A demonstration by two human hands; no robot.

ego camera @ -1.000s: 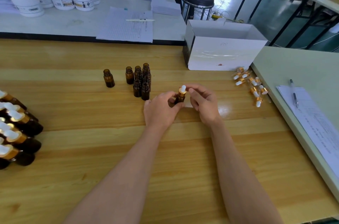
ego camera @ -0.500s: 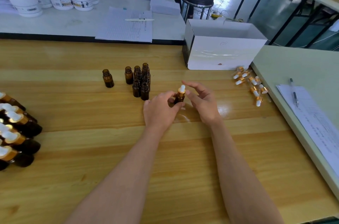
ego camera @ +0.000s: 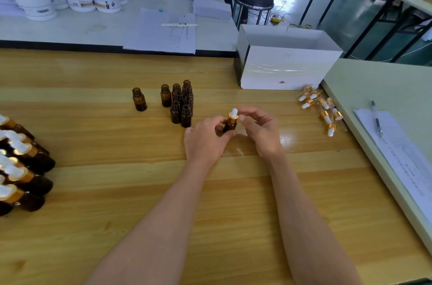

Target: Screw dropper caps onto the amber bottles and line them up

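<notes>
Head view only: one amber bottle (ego camera: 230, 126) is held upright near the middle of the wooden table (ego camera: 117, 191), with its base at or just above the surface; which cannot be told. It is gripped round the body by the left hand (ego camera: 205, 142), whose fingers are curled about the glass. A dropper cap (ego camera: 233, 116) with a gold collar and white bulb is already seated on the neck. The right hand (ego camera: 261, 135) is curled over it, and thumb and forefinger appear to be pinching the cap at collar height. Thread tightness cannot be seen, so the step is judged as mid-screwing. The done share: capped bottles (ego camera: 23, 167) are laid on their sides in a stacked row at the left edge, partly cut off by the frame. Left to do: a cluster of uncapped bottles (ego camera: 181, 103) stands just beyond the left hand toward the far edge, with a lone uncapped bottle (ego camera: 139, 99) apart to its left. Loose dropper caps (ego camera: 320, 107) are scattered near the right edge, below a white box (ego camera: 287, 67) at the far right corner. Progress is judged as past halfway, though exact counts cannot be made. A pen (ego camera: 376, 118) is lying on papers on the adjoining table.
</notes>
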